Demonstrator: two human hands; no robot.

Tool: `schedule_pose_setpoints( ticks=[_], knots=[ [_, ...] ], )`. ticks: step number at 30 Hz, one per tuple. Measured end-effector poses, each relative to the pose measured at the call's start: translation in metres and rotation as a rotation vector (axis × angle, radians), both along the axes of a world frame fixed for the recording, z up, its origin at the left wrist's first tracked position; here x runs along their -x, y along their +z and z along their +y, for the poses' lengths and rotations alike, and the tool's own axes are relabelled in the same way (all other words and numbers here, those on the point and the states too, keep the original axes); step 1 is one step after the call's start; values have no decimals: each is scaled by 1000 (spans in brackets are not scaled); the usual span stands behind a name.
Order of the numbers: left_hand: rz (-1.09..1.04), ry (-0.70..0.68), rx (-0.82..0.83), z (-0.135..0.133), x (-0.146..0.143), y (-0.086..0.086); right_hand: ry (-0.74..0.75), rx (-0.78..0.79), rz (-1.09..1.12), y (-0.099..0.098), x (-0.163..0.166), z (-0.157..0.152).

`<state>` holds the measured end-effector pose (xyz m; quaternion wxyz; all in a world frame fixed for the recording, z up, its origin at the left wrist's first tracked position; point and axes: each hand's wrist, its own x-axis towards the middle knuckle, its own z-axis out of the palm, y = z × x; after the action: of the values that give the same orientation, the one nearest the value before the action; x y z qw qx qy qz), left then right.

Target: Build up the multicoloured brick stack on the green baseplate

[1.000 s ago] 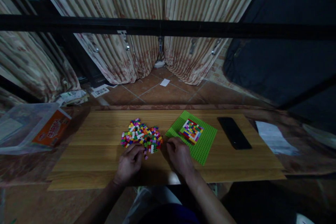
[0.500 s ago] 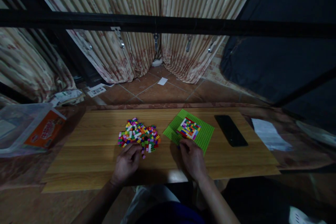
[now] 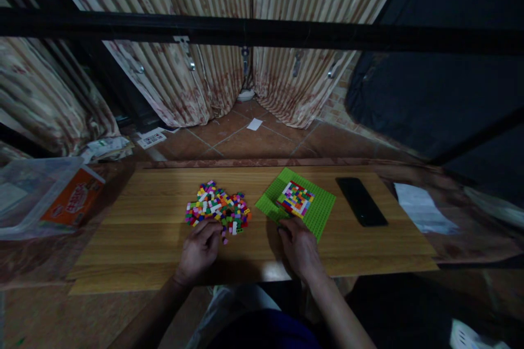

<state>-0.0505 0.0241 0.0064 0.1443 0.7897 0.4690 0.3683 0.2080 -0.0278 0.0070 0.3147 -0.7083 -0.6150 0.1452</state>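
A loose pile of small toy bricks [image 3: 219,204] in many colours lies on the wooden table, left of centre. My left hand [image 3: 200,248] rests at the pile's near edge with its fingers curled together; whatever they hold is hidden. To the right, a green baseplate [image 3: 323,210] lies turned at an angle, bearing a multicoloured block of joined bricks [image 3: 298,198] edged partly in red. My right hand [image 3: 300,245] is over the near corner of the baseplate, just below that block. Its thumb and fingers pinch a small dark brick [image 3: 280,228], mostly covered.
A black phone [image 3: 361,202] lies on the table [image 3: 143,229] right of the baseplate. On the left stands a clear plastic box [image 3: 36,196] with an orange packet [image 3: 76,199]. White papers [image 3: 423,208] lie beyond the table's right end. Curtains [image 3: 213,82] hang behind.
The view has shifted slightly. Both hands stay almost where they were, the left by the pile and the right by the baseplate. The brick block looks the same.
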Motion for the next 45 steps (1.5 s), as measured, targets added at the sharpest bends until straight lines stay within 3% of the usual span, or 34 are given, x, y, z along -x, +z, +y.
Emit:
schedule_pose_setpoints(
  ticks=[8, 11, 17, 23, 30, 38, 45],
  knots=[
    [-4, -2, -23, 0, 0, 0, 30, -21, -2, -2, 6, 2],
    [12, 9, -24, 0, 1, 0, -10, -47, 169, -1, 4, -1],
    [1, 8, -27, 0, 2, -1, -115, -93, 713, 2, -5, 1],
    [-2, -12, -39, 1, 3, -3, -248, -194, 860, 8, -28, 14],
    [9, 1, -16, 1, 2, -1, -302, -219, 599, 18, -46, 27],
    [10, 5, -19, 1, 2, -1, -185, -254, 151, 22, -43, 49],
    [28, 7, -43, 2, 4, -5, -194, -234, 44, 15, -42, 57]
  ],
)
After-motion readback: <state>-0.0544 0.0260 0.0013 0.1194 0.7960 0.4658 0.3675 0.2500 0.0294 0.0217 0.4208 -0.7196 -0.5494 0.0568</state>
